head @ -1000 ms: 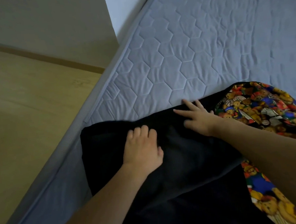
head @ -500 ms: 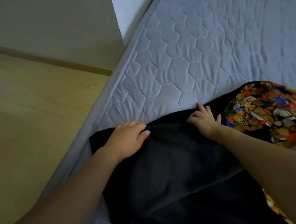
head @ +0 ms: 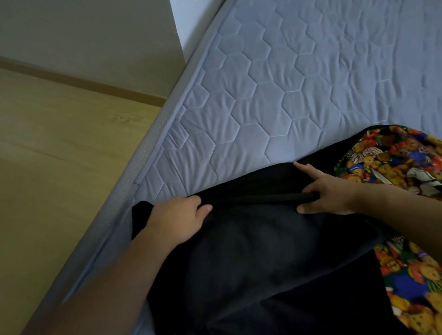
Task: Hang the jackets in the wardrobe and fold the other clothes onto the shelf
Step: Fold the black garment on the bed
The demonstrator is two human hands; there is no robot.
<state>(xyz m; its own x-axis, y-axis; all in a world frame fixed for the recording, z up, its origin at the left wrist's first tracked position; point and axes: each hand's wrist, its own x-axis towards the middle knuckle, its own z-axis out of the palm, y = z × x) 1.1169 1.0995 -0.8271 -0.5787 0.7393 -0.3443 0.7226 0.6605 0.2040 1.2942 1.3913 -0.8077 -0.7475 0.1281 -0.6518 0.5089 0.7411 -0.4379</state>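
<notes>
While gripping far edge of black garment (head: 263,257): left hand (head: 178,221) and right hand (head: 325,197) pinch fold. Soft, limp, probably light; take hold at corners.

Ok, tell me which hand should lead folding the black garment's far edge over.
Right, probably. The right hand pinches the black garment at its bunched far edge; the left hand grips nearer the corner.
</notes>
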